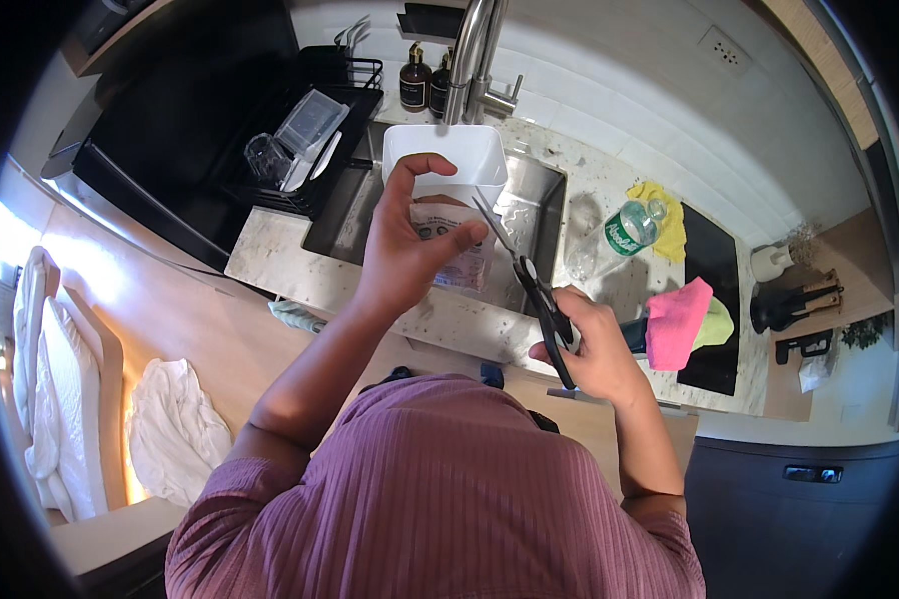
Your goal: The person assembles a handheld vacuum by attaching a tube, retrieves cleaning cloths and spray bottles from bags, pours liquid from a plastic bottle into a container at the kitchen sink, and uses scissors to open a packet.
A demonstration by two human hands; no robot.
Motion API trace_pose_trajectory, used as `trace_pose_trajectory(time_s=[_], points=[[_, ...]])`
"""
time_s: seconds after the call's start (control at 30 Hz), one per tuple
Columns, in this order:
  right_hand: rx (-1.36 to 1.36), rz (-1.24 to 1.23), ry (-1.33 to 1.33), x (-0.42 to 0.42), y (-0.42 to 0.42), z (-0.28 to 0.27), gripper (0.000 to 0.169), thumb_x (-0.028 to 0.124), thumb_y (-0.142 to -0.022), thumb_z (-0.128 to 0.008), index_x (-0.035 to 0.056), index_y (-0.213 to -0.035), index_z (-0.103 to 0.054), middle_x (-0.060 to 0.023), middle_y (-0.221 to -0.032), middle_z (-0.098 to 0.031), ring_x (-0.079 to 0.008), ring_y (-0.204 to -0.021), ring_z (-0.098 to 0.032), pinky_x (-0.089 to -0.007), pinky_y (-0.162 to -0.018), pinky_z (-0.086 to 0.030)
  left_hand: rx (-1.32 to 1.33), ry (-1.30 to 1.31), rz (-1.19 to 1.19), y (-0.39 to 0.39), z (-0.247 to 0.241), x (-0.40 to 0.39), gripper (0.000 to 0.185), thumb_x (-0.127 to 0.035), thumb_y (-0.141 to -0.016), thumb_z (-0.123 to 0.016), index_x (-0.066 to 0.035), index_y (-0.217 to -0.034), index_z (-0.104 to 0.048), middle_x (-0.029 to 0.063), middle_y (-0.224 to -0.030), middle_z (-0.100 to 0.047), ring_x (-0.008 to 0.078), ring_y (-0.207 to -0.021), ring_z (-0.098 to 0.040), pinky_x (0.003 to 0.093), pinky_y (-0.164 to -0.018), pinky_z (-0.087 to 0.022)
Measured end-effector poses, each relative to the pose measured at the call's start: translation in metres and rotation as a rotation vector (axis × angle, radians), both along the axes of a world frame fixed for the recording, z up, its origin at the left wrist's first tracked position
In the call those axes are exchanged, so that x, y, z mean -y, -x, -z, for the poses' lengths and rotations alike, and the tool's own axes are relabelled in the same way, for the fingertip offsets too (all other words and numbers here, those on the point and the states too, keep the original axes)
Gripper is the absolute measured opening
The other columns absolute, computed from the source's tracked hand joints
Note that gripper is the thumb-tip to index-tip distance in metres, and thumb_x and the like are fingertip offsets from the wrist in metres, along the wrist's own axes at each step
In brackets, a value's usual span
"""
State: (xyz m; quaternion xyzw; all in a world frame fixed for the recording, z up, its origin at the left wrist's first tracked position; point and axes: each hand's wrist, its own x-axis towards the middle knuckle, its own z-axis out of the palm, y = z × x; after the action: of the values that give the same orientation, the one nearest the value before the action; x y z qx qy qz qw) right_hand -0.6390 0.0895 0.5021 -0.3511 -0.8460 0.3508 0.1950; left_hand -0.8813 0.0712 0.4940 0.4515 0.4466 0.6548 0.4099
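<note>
My left hand [412,247] grips a clear plastic packet [461,262] that bears printed writing, holding it over the front of the stainless steel sink [543,195]. My right hand [595,337] is closed around the black handles of a pair of scissors [543,307]. Their blades point up and left, with the tips beside the packet's top right edge and slightly apart. Whether the blades touch the packet, I cannot tell. Behind my left hand a white plastic basin [487,150] sits in the sink, under the faucet [468,67]; my fingers cover part of its front.
Left of the sink stands a black dish rack [300,198] with clear containers. Pump bottles [415,81] flank the faucet. On the right counter are a plastic bottle [618,236], a yellow cloth [667,217], a pink cloth [678,322] and a black cooktop [708,359].
</note>
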Motion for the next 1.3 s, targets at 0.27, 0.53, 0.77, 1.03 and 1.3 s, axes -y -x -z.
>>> trace_pose_trajectory(time_s=[0.27, 0.53, 0.77, 1.03, 1.3], points=[[-0.001, -0.071, -0.052, -0.021, -0.015, 0.001, 0.043, 0.009, -0.061, -0.083, -0.0037, -0.088, -0.052, -0.0177, -0.076, -0.049, -0.0367, -0.067, -0.047, -0.038, -0.063, -0.041, -0.048, 0.002, -0.003, -0.01, -0.002, -0.005, 0.059, -0.001, -0.073, -0.078, -0.011, -0.12, -0.044, 0.0098, -0.099, -0.065, 0.0133, -0.092, -0.062, 0.0273, -0.077, -0.051], [0.015, -0.067, -0.011, -0.022, -0.017, 0.0, 0.043, 0.01, -0.061, -0.084, -0.0033, -0.085, -0.052, -0.0185, -0.076, -0.05, -0.038, -0.068, -0.05, -0.0394, -0.062, -0.041, -0.019, 0.043, 0.012, -0.015, -0.004, -0.001, 0.059, 0.001, -0.074, -0.077, -0.012, -0.12, -0.043, 0.0094, -0.1, -0.065, 0.0135, -0.093, -0.062, 0.0276, -0.079, -0.051], [0.018, -0.079, -0.018, -0.027, -0.024, 0.023, 0.036, 0.009, -0.068, -0.082, -0.003, -0.086, -0.053, -0.0179, -0.074, -0.051, -0.0374, -0.065, -0.05, -0.0374, -0.06, -0.041, -0.104, 0.014, -0.025, -0.016, 0.004, -0.003, 0.061, 0.003, -0.072, -0.074, -0.009, -0.122, -0.042, 0.0075, -0.09, -0.067, 0.011, -0.081, -0.066, 0.0216, -0.07, -0.05], [0.041, -0.063, 0.079, -0.02, -0.023, 0.034, 0.014, 0.003, -0.077, -0.066, -0.0027, -0.088, -0.059, -0.0159, -0.079, -0.063, -0.0312, -0.073, -0.062, -0.0382, -0.067, -0.048, -0.082, 0.077, 0.029, -0.021, 0.026, -0.008, 0.06, -0.001, -0.074, -0.075, -0.01, -0.123, -0.042, 0.0074, -0.089, -0.066, 0.0119, -0.082, -0.065, 0.0247, -0.072, -0.05], [0.064, 0.29, 0.317, -0.011, -0.054, 0.096, 0.018, 0.014, -0.084, -0.069, -0.0029, -0.084, -0.062, -0.0143, -0.072, -0.068, -0.0216, -0.061, -0.064, -0.0343, -0.059, -0.048, 0.002, 0.227, 0.026, -0.022, 0.056, -0.017, 0.055, 0.001, -0.074, -0.075, -0.012, -0.118, -0.046, 0.0076, -0.093, -0.065, 0.0138, -0.089, -0.063, 0.0269, -0.073, -0.051]])
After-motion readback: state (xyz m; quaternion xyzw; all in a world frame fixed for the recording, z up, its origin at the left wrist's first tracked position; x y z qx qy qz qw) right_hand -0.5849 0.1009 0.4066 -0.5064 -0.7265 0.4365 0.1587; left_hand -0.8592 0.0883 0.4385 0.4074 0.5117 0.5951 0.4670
